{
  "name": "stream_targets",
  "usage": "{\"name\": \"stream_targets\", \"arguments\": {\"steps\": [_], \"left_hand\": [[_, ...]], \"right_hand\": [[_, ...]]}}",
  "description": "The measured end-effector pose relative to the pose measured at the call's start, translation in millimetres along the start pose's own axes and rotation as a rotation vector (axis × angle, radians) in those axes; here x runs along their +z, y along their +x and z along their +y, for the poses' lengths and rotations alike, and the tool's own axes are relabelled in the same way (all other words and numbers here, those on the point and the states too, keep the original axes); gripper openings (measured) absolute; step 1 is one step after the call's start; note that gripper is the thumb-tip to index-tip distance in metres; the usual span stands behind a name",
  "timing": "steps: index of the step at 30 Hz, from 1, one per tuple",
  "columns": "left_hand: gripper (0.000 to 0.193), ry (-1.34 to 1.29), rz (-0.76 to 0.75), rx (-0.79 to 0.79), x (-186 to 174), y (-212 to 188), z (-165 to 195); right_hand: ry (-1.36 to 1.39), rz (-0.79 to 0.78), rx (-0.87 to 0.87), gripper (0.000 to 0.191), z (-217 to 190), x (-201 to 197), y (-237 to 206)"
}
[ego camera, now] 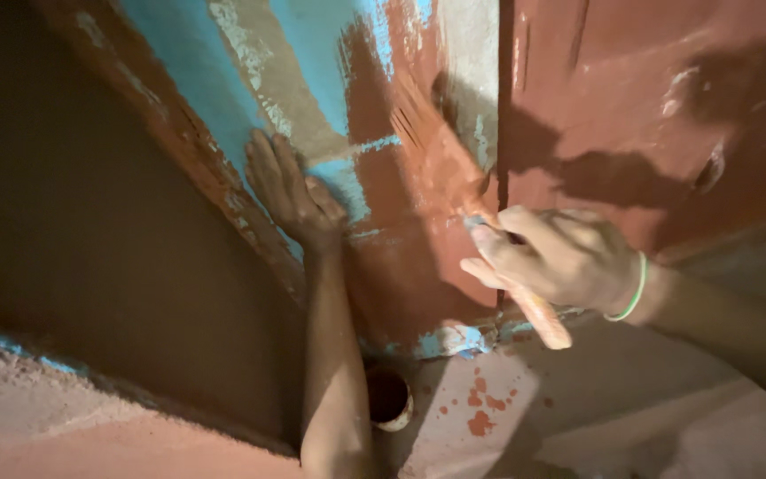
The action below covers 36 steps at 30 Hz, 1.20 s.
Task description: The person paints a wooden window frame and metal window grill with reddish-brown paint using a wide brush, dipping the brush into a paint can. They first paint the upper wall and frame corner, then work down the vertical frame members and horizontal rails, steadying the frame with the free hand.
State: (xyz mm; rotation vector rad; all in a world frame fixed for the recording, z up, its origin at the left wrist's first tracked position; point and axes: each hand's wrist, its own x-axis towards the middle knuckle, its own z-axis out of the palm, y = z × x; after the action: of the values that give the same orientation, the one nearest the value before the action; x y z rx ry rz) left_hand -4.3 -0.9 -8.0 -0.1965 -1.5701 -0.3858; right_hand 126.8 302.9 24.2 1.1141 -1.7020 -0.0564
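My right hand [560, 257], with a green band on the wrist, grips a wide paintbrush [441, 160] loaded with red-brown paint. Its bristles press against a blue wall strip [312, 44] that is partly covered in red-brown. The brush handle sticks out below my fist. My left hand [290, 191] lies flat with fingers spread on the blue part of the wall, just left of the painted patch.
A red-brown door or panel [631, 106] stands to the right of the strip. A small paint can [389, 399] sits on the floor below my left arm, with paint drips [480, 412] beside it. A dark wall [90, 222] fills the left.
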Motion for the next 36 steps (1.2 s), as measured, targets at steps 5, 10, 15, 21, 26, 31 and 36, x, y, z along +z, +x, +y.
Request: {"name": "stream_targets", "arguments": {"steps": [5, 10, 15, 21, 26, 31, 36], "left_hand": [[0.057, 0.003, 0.009, 0.012, 2.1, -1.3, -2.4], [0.058, 0.012, 0.029, 0.019, 4.5, 2.2, -4.1], [0.057, 0.006, 0.004, 0.008, 2.2, 0.3, -2.8], [0.055, 0.004, 0.052, 0.022, 3.3, 4.9, -5.3], [0.055, 0.002, 0.000, -0.001, -6.4, 3.1, -1.4], [0.054, -0.006, 0.022, -0.011, -5.0, 5.7, -5.7], [0.057, -0.001, 0.046, 0.009, -1.3, 5.3, -9.6]], "right_hand": [[0.292, -0.474, 0.047, 0.029, -18.1, 25.3, -14.2], [0.644, -0.851, 0.213, 0.034, -22.1, 35.2, -18.5], [0.269, -0.120, 0.072, 0.038, -1.1, 31.8, -2.9], [0.144, -0.035, -0.039, 0.030, -4.7, 31.6, 9.7], [0.448, -0.582, 0.024, 0.029, -32.0, 54.8, 2.6], [0.527, -0.557, 0.059, 0.037, -25.7, 59.1, 13.9], [0.497, -0.137, 0.144, 0.042, -11.6, 49.5, 33.3]]}}
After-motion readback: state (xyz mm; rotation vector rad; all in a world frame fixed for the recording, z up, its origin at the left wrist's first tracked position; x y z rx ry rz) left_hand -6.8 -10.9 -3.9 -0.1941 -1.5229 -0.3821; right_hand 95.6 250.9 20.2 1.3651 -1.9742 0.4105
